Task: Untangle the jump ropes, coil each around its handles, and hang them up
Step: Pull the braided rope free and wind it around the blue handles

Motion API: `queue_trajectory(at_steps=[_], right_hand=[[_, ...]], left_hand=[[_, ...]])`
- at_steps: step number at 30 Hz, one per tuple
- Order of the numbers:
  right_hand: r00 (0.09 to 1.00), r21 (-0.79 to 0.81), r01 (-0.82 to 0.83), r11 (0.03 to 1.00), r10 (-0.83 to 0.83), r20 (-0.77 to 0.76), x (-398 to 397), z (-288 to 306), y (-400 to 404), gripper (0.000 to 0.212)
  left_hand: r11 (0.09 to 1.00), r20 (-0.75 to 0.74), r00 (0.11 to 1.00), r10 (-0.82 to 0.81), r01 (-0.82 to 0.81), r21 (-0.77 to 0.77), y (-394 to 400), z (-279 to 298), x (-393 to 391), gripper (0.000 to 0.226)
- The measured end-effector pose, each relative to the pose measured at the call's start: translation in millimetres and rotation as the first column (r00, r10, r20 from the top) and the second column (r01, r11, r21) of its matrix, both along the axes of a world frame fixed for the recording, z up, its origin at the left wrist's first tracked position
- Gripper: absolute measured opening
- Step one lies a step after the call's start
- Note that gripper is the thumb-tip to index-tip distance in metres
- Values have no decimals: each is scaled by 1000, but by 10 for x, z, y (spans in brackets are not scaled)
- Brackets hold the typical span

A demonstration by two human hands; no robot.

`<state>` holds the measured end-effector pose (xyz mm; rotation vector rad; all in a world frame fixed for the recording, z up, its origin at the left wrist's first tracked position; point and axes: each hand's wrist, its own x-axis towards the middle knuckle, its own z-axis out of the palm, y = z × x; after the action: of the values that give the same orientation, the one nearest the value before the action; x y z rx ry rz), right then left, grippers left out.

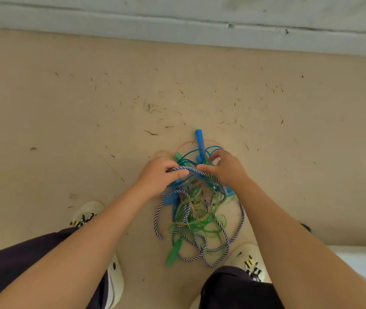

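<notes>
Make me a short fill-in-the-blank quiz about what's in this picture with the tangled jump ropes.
1. Both hands, left hand and right hand, hold the ____-and-white striped rope.
2. The blue handle points toward the ____.
3. The green handle hangs ____ the hands.

Missing words: blue; wall; below

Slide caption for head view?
Both hands, left hand and right hand, grip a blue-and-white twisted rope atop tangled jump ropes.
</notes>
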<state>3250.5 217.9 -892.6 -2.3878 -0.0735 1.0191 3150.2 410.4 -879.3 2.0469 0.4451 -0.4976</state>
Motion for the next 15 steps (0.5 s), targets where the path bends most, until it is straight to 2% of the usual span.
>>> queue_trajectory(at_steps=[4, 7, 9, 11, 14, 15], right_hand=[[991, 189, 26, 982, 0, -136, 65, 562, 120, 45], [984, 268, -84, 960, 123, -129, 59, 1343, 222, 20], [992, 285, -127, 950, 127, 18, 17, 1881, 265, 24], [981, 297, -119, 948, 65, 183, -66, 2435, 288, 21], [894, 373, -155, 915, -31, 447, -233, 3286, 304, 48], [862, 393, -142, 908, -82, 500, -295, 3582, 300, 47]], left_hand=[[978, 16, 989, 145, -141, -156, 79, 559, 82, 30], [964, 122, 969, 216, -192, -185, 163, 1158, 161, 25], [956, 210, 947, 245, -200, -213, 205, 1644, 211, 15], [956, 313, 914, 258, -194, -220, 223, 2182, 224, 11], [970, 483, 844, 234, -171, -171, 233, 3074, 131, 19], [976, 525, 824, 212, -151, -157, 231, 3373, 71, 18]])
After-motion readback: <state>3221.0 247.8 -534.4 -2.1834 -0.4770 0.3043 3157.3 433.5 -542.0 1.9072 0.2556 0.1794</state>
